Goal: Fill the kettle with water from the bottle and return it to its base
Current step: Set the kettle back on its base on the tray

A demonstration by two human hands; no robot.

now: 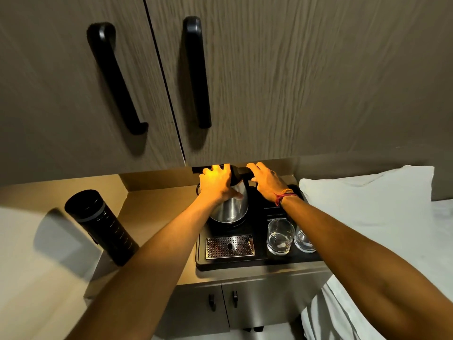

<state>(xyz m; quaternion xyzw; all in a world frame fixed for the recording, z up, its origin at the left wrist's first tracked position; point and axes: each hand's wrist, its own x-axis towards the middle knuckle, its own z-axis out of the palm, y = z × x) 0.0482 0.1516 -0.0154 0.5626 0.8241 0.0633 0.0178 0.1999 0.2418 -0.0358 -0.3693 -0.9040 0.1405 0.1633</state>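
While the black bottle (100,227) is standing on the counter (157,212) at far left, well apart from the tray (245,262), my left hand (217,184) is lying spread against the steel kettle (230,207), which is sitting on its base (229,225) on the tray; my right hand (266,181) is curling around the kettle's black handle (241,171), and two glasses (280,236) are standing at the tray's right
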